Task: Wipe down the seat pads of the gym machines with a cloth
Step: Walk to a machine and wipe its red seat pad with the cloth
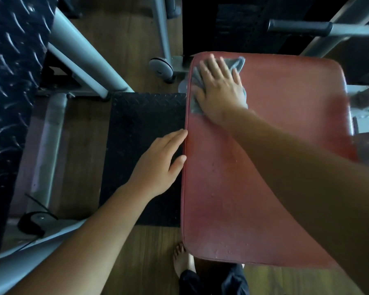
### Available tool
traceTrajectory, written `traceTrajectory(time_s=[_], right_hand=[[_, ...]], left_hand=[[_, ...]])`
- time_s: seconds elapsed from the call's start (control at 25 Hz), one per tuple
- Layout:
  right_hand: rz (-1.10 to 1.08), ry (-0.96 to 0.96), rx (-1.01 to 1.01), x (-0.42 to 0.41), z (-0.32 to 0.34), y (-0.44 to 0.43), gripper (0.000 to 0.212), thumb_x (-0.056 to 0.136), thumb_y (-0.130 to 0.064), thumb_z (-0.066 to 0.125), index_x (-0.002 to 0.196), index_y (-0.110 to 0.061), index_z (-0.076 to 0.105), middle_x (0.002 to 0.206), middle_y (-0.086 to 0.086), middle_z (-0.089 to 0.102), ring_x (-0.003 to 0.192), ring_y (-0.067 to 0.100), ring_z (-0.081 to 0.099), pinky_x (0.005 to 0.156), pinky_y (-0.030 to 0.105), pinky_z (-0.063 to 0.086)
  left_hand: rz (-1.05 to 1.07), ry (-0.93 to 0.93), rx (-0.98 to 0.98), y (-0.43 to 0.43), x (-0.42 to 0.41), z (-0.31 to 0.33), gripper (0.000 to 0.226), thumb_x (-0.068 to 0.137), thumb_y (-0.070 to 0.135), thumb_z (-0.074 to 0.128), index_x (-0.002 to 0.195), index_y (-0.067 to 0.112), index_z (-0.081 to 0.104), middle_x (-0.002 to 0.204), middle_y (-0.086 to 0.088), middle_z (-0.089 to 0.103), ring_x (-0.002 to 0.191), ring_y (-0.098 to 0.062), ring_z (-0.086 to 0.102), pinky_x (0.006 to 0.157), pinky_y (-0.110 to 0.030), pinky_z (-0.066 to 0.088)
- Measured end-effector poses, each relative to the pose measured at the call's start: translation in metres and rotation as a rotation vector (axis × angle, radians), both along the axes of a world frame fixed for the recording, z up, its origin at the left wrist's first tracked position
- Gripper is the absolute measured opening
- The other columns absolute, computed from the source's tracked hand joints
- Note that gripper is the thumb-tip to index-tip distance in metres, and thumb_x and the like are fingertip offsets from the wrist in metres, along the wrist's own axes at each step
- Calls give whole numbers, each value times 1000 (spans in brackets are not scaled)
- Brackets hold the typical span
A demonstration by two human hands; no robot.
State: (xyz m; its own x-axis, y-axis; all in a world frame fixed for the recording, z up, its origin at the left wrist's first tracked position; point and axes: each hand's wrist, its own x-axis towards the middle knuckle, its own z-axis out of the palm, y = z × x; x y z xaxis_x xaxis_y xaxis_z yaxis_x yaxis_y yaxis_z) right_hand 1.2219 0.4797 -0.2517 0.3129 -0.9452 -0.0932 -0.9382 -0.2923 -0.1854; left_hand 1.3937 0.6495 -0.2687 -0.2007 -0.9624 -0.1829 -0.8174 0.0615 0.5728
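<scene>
No readable text, labels, brands or numbers in view. Checked the red seat pad [264, 188], grey cloth [238, 64], black tread plate [141, 150] and grey frame tubes [83, 56]: no print legible on any of them.
</scene>
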Motion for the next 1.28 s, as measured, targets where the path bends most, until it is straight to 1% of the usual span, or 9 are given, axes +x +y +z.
traceTrajectory(time_s=[0.16, 0.24, 0.44, 0.64, 0.72, 0.88, 0.96, 1.12, 1.28], right_hand=[[233, 25, -26, -23, -3, 116, 67, 104, -56, 28, 161, -22, 18, 170, 1, 11, 157, 22, 6, 126, 48, 10], [271, 36, -14, -26, -2, 98, 65, 104, -57, 30, 160, -25, 21, 169, 0, 13, 157, 23, 8, 126, 48, 12], [54, 34, -3, -1, 0, 39, 63, 103, -53, 30, 160, -27, 24, 170, 0, 12, 157, 24, 7, 126, 49, 11], [236, 73, 68, -37, 4, 210, 65, 106, -55, 27, 162, -27, 10, 171, -2, 1, 157, 20, -4, 127, 49, 7], [251, 79, 82, -43, 0, 197, 65, 105, -57, 27, 162, -29, 11, 170, -5, 1, 157, 18, -4, 127, 47, 7], [51, 35, 24, -28, -6, 134, 65, 104, -57, 28, 161, -28, 17, 170, -4, 9, 157, 19, 3, 127, 46, 8], [-9, 42, 24, -25, -7, 164, 65, 105, -55, 25, 162, -24, 14, 170, 0, 6, 157, 21, 0, 127, 47, 7], [153, 108, 69, -41, 0, 254, 67, 106, -56, 23, 162, -23, 8, 170, 0, 1, 157, 21, -3, 126, 49, 8], [68, 68, 46, -26, -2, 167, 64, 105, -54, 24, 162, -26, 13, 170, -2, 5, 157, 21, 1, 127, 49, 10]], left_hand=[[22, 65, -14, 18, 2, -3, 61, 103, 32, 56, 160, 25, 33, 161, 11, 37, 144, -12, 38, 114, -28, 35], [13, 70, -7, 28, 4, -5, 62, 103, 32, 55, 160, 26, 32, 161, 12, 38, 144, -11, 39, 114, -27, 36], [-14, 77, -2, 51, 5, -8, 62, 104, 32, 53, 161, 27, 29, 162, 14, 36, 145, -9, 37, 112, -26, 35], [-15, 116, 28, 74, 2, -5, 64, 103, 39, 52, 161, 31, 26, 164, 14, 32, 147, -9, 35, 117, -34, 37], [-35, 112, 31, 85, 1, -4, 65, 103, 42, 49, 162, 33, 23, 165, 15, 29, 148, -9, 34, 117, -38, 38], [-54, 75, 4, 101, -2, -8, 65, 104, 44, 42, 163, 31, 19, 168, 17, 20, 150, -10, 31, 112, -37, 44], [-51, 59, -11, 109, -6, -9, 63, 106, 43, 39, 164, 28, 18, 169, 14, 18, 148, -13, 36, 106, -38, 50], [-87, 17, -54, 121, -8, -10, 61, 108, 45, 31, 164, 25, 16, 171, 6, 15, 138, -17, 46, 95, -37, 57], [-123, -9, -40, 116, -4, -10, 64, 106, 50, 25, 164, 28, 11, 171, 12, 7, 142, -20, 43, 100, -42, 54]])
